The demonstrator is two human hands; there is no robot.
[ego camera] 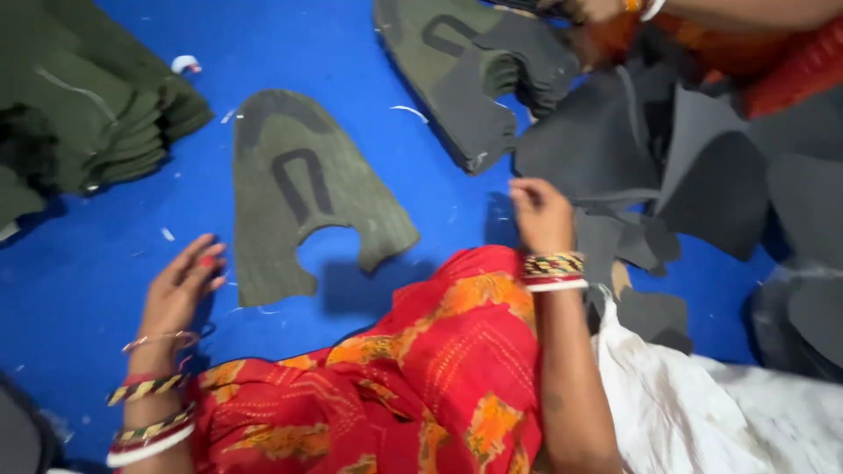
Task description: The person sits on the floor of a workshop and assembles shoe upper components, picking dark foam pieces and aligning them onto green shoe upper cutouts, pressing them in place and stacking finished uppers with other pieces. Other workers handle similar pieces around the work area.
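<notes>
Behind right hand (540, 213), blurred grey cutouts (702, 167); fingertips hidden.

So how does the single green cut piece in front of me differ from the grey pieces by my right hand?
The green cut piece is olive with a darker U-shaped marking; the grey pieces are plain dark grey. The green piece lies alone and flat on the blue surface; the grey ones overlap in a loose heap. The left hand rests just beside the green piece; the right hand reaches the heap's edge. Both look like flat cut sheet material.
</notes>
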